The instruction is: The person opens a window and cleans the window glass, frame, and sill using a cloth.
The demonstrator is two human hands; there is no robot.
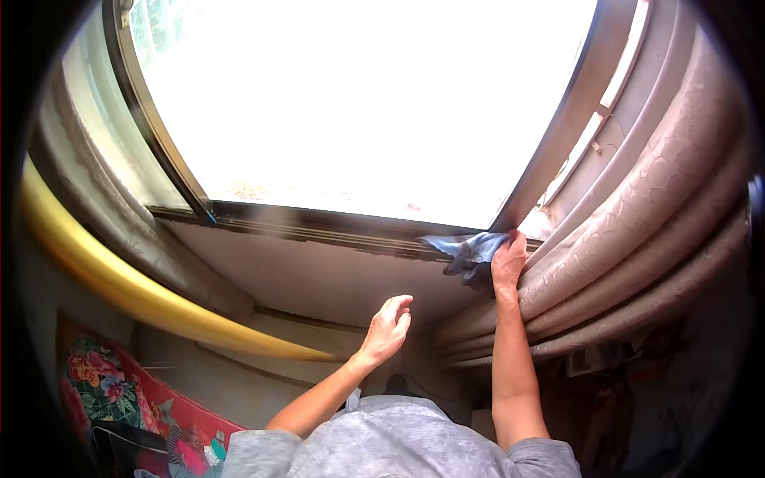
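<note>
My right hand (pixel 510 261) is closed on a blue cloth (pixel 476 248) with dark, dirty-looking patches. It presses at the lower right corner of the window frame (pixel 550 135), over the sill track (pixel 335 231). Part of the cloth hangs down below the track. My left hand (pixel 387 328) hovers in front of my body, below the sill, its fingers slightly bent and the thumb apart. Nothing shows in it, and it touches nothing.
Patterned beige curtains (pixel 637 215) bunch up close to my right arm. On the left hang a yellow curtain (pixel 135 283) and a grey one (pixel 103 191). Floral fabric (pixel 111 374) lies at the lower left. Bright glare fills the window opening.
</note>
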